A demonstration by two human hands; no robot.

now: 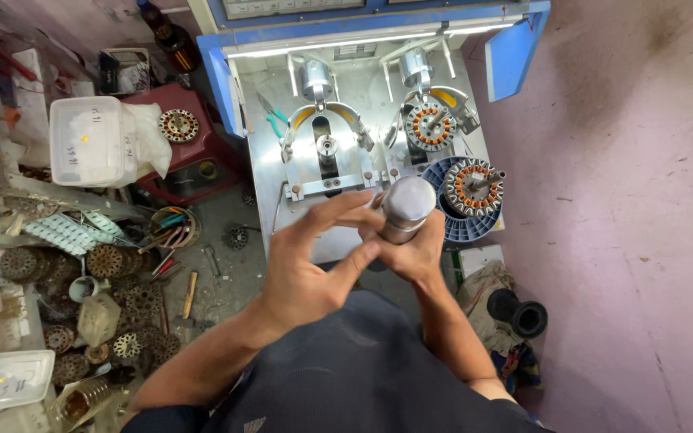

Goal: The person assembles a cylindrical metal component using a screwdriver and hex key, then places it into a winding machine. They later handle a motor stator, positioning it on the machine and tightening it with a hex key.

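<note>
Over the winding machine's steel bed [366, 104], both hands are working a polished metal cylinder [407, 207]. Right hand [415, 252] is gripping it from below; left hand [310, 269] is pressing fingertips against its side, other fingers splayed. Risk, as I'm judging it: smooth surface is slipping, cylinder is dropping onto the wound stator [475, 186] sitting on the blue spool [451, 228], nicking copper. White lidded tub [90, 140] with handwritten marks is sitting far left; flat clear tray [2, 378] lower left.
</note>
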